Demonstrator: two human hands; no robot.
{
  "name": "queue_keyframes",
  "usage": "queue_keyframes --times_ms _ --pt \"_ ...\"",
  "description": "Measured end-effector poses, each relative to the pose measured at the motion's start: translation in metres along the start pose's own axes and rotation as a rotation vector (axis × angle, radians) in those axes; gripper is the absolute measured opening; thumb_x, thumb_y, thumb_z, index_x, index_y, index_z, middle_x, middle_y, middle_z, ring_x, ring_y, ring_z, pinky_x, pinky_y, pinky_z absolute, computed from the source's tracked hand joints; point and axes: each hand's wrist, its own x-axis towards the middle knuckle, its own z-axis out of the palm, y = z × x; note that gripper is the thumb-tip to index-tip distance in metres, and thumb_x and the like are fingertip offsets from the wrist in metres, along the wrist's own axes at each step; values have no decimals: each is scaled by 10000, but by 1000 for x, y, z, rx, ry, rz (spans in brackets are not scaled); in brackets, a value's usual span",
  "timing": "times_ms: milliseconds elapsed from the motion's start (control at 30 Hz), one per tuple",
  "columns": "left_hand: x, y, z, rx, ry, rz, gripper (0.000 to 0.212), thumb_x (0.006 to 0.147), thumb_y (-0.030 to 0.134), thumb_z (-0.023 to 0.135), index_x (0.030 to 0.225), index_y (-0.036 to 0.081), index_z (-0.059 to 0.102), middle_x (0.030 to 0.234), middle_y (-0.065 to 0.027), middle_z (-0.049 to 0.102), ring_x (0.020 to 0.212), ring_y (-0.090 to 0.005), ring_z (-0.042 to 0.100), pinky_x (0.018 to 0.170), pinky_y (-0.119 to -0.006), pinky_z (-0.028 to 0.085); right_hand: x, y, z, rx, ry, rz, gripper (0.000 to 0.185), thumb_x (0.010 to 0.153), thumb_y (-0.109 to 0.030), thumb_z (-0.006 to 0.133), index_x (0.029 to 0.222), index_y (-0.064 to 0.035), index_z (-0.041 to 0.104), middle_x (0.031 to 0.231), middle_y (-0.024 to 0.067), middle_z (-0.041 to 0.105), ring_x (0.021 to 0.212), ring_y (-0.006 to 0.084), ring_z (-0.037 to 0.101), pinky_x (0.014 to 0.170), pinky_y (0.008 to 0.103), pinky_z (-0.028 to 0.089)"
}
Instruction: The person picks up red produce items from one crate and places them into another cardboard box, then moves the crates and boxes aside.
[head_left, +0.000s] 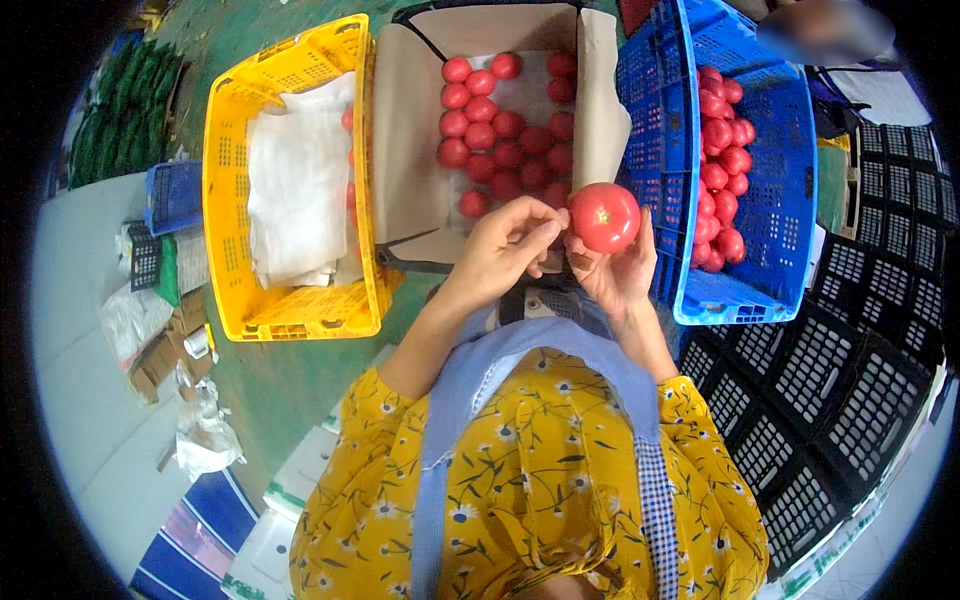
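My right hand (616, 277) holds a red tomato (604, 217), its stem scar turned up, with the fingers cupped under and around it. Just left of that tomato is my left hand (504, 247), thumb and forefinger pinched together; I see nothing held between them. Both hands are over the near edge of a dark crate lined with tan paper or card (412, 142). Inside the crate, tomatoes (480, 107) lie side by side on a pale sheet (525, 86). Part of the crate's near end is hidden by my hands.
To the left stands a yellow plastic crate (292, 324) with white sheets (300, 187) and some tomatoes partly hidden by its wall. A blue crate (780, 217) on the right holds a tomato pile (718, 180). Black crates (817, 375) are stacked farther right. Another person (825, 30) is at upper right.
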Motion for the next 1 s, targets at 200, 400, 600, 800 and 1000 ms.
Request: queue_keyframes --times_ms 200,400,600,800,1000 --pt "2 -8 -7 39 -10 14 153 894 173 506 985 55 541 698 27 491 593 -42 477 531 -198 436 -6 -34 10 -25 -32 -201 625 834 -473 479 1239 -12 358 1143 249 463 891 335 565 675 351 529" --pt "1 -17 -13 29 -40 8 158 891 169 510 995 53 539 703 26 484 599 -33 468 522 -187 435 -22 -178 -11 -743 373 -678 481 834 -328 553 1174 -5 448 1100 154 554 936 286 581 657 307 514" --pt "2 -17 -4 80 -29 -35 164 887 171 514 999 53 536 697 27 482 594 -31 465 515 -179 429 -37 -298 -134 -959 992 -607 225 754 -268 634 890 -90 609 788 21 581 640 143 523 550 284 425" --pt "-8 -42 -27 80 99 -95 190 880 193 525 1011 56 532 705 17 491 589 -49 473 522 -194 438 -39 -321 -206 -1370 1344 -338 416 725 -369 649 947 -21 601 768 63 610 631 174 551 554 359 449" --pt "37 -84 -58 141 121 -123 200 872 206 535 1016 68 535 747 -3 518 592 -63 488 525 -212 447 -116 -377 -283 -1872 1335 -595 361 739 -365 610 909 -46 609 783 189 625 709 343 604 619 439 480"
